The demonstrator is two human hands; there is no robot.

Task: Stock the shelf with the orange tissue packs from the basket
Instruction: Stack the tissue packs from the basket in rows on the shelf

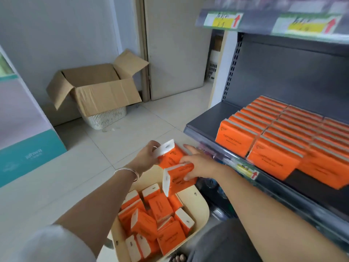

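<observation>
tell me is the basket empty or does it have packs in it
Not empty. The basket holds a jumbled pile of orange tissue packs, its cream rim showing around them.

Single view: head-worn, wide-angle.
- Position: close above the basket (202,210), which lies at the bottom edge.
- Facing: forward and steeply down onto the tile floor (160,114).
- Near field: left hand (145,157) and right hand (200,163) at frame centre, forearms entering from below.
- Right: shelf (207,114), close, seen obliquely from its left end.
- Far left: cardboard box (105,91) by the wall.
</observation>
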